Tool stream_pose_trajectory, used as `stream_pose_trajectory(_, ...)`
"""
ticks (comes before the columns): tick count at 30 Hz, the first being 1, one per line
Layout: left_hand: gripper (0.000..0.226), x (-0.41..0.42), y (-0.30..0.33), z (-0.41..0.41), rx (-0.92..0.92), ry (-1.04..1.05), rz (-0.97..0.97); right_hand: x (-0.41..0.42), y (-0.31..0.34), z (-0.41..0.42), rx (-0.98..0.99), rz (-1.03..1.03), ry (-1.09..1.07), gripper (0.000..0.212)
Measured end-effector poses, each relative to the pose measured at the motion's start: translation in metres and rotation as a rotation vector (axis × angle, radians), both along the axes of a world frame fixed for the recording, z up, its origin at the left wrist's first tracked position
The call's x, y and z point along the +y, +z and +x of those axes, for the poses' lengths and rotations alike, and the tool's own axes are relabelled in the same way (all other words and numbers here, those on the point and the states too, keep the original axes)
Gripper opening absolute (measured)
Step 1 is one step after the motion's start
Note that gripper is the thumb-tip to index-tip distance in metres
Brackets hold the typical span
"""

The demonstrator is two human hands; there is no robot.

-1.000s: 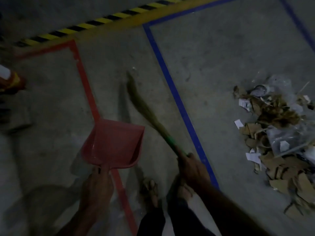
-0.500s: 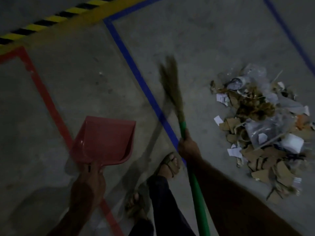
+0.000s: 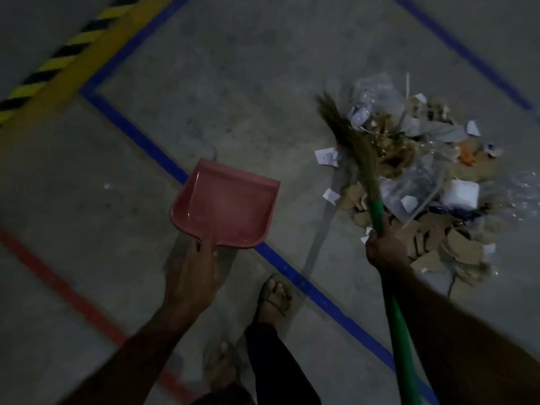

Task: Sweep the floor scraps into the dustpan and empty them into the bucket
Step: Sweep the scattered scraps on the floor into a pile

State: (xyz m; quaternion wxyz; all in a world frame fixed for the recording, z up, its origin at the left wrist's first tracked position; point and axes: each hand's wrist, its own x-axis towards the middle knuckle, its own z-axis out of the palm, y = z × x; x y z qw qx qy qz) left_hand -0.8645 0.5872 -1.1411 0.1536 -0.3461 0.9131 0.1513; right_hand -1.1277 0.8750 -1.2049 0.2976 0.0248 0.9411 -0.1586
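Observation:
A red plastic dustpan (image 3: pixel 226 206) hangs empty over the concrete floor, its mouth pointing away from me. My left hand (image 3: pixel 194 270) grips its handle from below. My right hand (image 3: pixel 385 248) grips the green handle of a broom (image 3: pixel 377 206), whose straw head (image 3: pixel 347 133) lies over the left edge of the scrap pile (image 3: pixel 423 182). The pile is torn cardboard, white paper bits and clear plastic film, spread to the right of the dustpan. No bucket is in view.
Blue tape lines (image 3: pixel 140 138) cross the floor and run under the dustpan. A red tape line (image 3: pixel 58 287) runs at lower left, and a yellow-black hazard stripe (image 3: pixel 55 62) at upper left. My sandalled feet (image 3: pixel 274 296) stand near the blue line.
I have stepped towards the pile. The dustpan has crossed from the red line to the blue line. The broom head has swung right onto the pile's left edge.

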Motion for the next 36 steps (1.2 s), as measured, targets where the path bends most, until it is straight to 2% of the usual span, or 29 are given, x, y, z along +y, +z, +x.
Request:
stream_pose_trajectory(5, 0.035, -0.022, -0.003, -0.053, 0.057, -0.104, 0.003, 0.013, 0.018, 0.002, 0.148, -0.028, -0.153, 0.057)
stream_pose_trajectory(8, 0.030, -0.037, -0.006, -0.079, 0.075, -0.139, 0.022, 0.016, 0.035, 0.029, 0.154, -0.014, -0.161, 0.058)
stream_pose_trajectory(11, 0.024, -0.057, -0.012, -0.101, 0.048, -0.172, 0.048, 0.008, 0.055, 0.073, 0.100, 0.013, -0.069, 0.060)
stream_pose_trajectory(18, 0.033, -0.128, -0.005, -0.138, 0.003, -0.320, 0.076, -0.069, 0.061, 0.147, -0.082, 0.091, 0.144, 0.064)
stream_pose_trajectory(23, 0.029, -0.199, 0.003, -0.149, -0.062, -0.465, 0.088, -0.120, 0.045, 0.120, -0.285, 0.216, 0.218, 0.059)
stream_pose_trajectory(30, 0.035, -0.240, -0.013, -0.189, -0.052, -0.619, 0.068, -0.136, 0.047, 0.041, -0.314, 0.443, 0.015, 0.041)
stream_pose_trajectory(33, 0.057, -0.239, -0.022, -0.207, -0.028, -0.685, 0.069, -0.139, 0.052, 0.029, -0.256, 0.428, 0.030, 0.037)
stream_pose_trajectory(36, 0.058, -0.235, -0.026, -0.223, 0.005, -0.739, 0.038, -0.138, 0.046, 0.037, -0.111, 0.358, 0.046, 0.050)
